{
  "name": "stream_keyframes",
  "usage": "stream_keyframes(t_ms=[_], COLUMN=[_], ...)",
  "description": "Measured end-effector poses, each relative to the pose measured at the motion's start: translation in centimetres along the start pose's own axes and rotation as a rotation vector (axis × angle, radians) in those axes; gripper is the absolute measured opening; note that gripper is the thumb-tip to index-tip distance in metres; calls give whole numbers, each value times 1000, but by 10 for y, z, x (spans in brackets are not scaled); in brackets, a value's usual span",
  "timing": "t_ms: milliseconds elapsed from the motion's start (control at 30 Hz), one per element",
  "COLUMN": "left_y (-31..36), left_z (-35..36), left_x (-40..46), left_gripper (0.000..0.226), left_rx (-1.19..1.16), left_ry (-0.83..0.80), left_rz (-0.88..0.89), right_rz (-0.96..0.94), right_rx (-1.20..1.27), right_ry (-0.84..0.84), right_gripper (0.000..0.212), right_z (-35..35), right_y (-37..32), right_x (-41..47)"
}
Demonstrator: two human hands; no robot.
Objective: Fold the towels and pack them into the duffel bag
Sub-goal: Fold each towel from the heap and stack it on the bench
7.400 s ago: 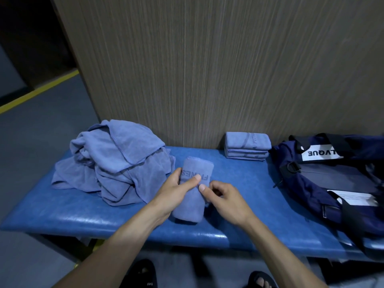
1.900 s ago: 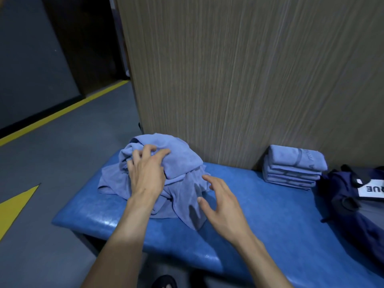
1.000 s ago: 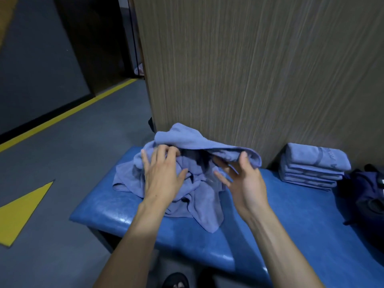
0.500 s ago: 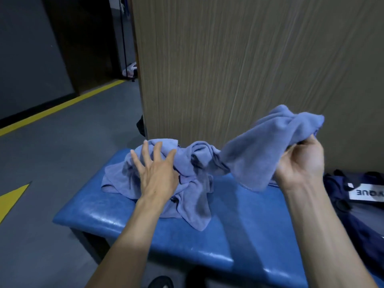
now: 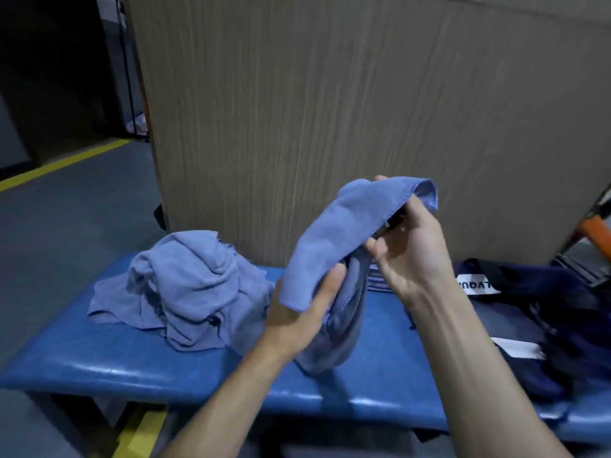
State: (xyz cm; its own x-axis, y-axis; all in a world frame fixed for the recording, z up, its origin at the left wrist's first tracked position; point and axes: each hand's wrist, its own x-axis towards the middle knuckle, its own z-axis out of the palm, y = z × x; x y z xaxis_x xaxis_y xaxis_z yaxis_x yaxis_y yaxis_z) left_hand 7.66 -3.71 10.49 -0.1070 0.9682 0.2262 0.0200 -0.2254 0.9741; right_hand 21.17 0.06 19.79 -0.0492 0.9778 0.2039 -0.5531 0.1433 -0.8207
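Observation:
A crumpled blue-grey towel (image 5: pixel 350 226) hangs in the air over the blue padded bench (image 5: pixel 99 361). My right hand (image 5: pixel 410 249) grips its upper end near the hem. My left hand (image 5: pixel 304 312) holds its lower part from below, thumb against the cloth, fingers hidden behind it. A pile of unfolded towels (image 5: pixel 188 285) lies on the left half of the bench. The navy duffel bag (image 5: pixel 549 312) with a white label sits on the right end. Only a sliver of the folded stack (image 5: pixel 377 282) shows behind the held towel.
A wood-grain panel (image 5: pixel 330 110) stands right behind the bench. The grey floor with a yellow line (image 5: pixel 62 165) lies to the left. An orange and black metal frame (image 5: pixel 595 233) shows at the right edge.
My right hand has pulled one towel free of the pile and brought it toward the middle. My left hand left the pile and took hold of that towel's lower part.

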Motion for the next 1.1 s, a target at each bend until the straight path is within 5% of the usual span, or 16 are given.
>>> stream_keyframes(t_ms=[67, 133, 267, 600, 933, 1100], left_y=[13, 17, 45, 160, 251, 269], left_z=[-13, -27, -50, -93, -91, -90], left_x=[3, 11, 24, 48, 29, 37], left_gripper=[2, 23, 14, 25, 31, 21], left_rx=[26, 92, 70, 66, -102, -240], left_ry=[-24, 40, 107, 12, -196, -49], left_rz=[-1, 158, 339, 389, 334, 470], right_rz=[-12, -4, 60, -13, -243, -352], right_rx=[-76, -143, -372, -688, -546, -452], right_ry=[75, 132, 241, 325, 325, 351], right_gripper=[19, 15, 12, 18, 28, 22], right_z=[-8, -16, -35, -41, 14, 31], right_y=[-8, -15, -22, -64, -135, -161], right_x=[-5, -9, -18, -22, -8, -2])
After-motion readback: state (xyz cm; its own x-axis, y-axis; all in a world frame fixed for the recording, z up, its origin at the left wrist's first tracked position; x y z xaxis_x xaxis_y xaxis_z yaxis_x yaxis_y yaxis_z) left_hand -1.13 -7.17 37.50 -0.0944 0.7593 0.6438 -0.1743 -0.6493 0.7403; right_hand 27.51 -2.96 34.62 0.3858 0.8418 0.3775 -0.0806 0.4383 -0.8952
